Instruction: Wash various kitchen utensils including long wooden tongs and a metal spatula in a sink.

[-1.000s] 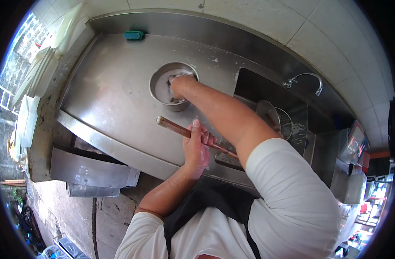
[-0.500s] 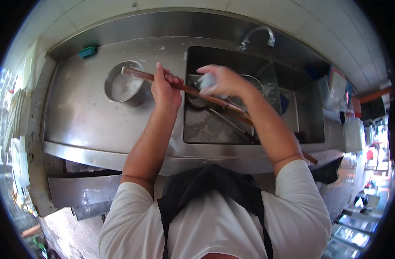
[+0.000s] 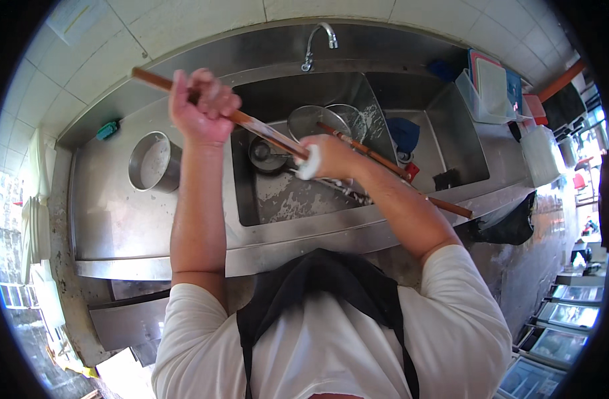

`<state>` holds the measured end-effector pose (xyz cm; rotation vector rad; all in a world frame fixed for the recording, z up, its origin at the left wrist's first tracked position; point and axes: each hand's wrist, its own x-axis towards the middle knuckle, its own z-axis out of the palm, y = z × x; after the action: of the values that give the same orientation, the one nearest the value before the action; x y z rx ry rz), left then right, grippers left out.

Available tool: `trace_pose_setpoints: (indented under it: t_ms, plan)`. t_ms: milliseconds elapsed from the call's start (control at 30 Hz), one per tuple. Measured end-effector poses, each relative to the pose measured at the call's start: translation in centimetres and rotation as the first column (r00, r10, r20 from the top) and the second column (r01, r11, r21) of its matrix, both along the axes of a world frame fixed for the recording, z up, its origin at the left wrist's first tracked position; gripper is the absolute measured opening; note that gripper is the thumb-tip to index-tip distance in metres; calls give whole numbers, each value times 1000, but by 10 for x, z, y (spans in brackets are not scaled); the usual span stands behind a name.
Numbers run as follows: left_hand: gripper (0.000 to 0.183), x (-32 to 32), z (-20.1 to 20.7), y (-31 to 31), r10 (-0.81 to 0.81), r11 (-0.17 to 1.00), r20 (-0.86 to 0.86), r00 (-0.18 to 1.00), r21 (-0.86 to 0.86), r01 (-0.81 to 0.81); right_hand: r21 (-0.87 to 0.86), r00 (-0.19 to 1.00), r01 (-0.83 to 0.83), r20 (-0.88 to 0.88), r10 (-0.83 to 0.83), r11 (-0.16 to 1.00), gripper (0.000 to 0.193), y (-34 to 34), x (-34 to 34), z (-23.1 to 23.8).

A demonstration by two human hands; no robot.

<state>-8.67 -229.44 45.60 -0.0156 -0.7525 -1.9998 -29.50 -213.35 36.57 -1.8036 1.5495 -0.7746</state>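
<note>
My left hand (image 3: 203,110) is closed round a long brown wooden handle (image 3: 264,133) near its upper left end. Whitish suds lie along the stretch between my hands. Lower down the same handle, my right hand (image 3: 334,158) is closed, pressing a white scrubbing pad (image 3: 311,163) round the wood. The handle slants down to the right over the sink (image 3: 258,211), and my right hand hides its lower part. A second brown wooden stick (image 3: 451,207) passes behind my right forearm and over the sink's front edge.
In the sink lie round wire strainers (image 3: 311,122) and a dark round pan (image 3: 268,158). A steel pot (image 3: 155,163) stands on the left counter near a green scrubber (image 3: 108,130). The right basin holds a blue cloth (image 3: 404,135). A clear tub (image 3: 481,112) and a faucet (image 3: 310,50) stand behind.
My left hand has moved up and left, lifting the handle's end past the pot. The right hand, with the white pad, sits lower and closes round the wood. The view has shifted.
</note>
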Motion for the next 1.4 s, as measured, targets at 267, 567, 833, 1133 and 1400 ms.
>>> trace_pose_setpoints:
  t_ms: [267,567,833,1133,1400]
  plan:
    - [72,-59,-42,29,225,896,574,787,-440,65,-73,814,309,536,-224,948,21,-25,11,34]
    - [35,-34,-131,130,561,667,780,277,-624,408,392,-17,477,899,-437,787,14,-50,-65,-8]
    - [35,27,-75,145,664,637,745,-71,-513,575,416,-146,709,876,-459,569,16,-59,-127,-17]
    - [40,46,-76,125,404,719,914,40,-344,604,387,18,671,845,-535,633,27,-42,-166,-34]
    - [33,119,-102,137,-152,929,987,-59,163,331,368,257,683,687,-679,631,17,17,-227,-44]
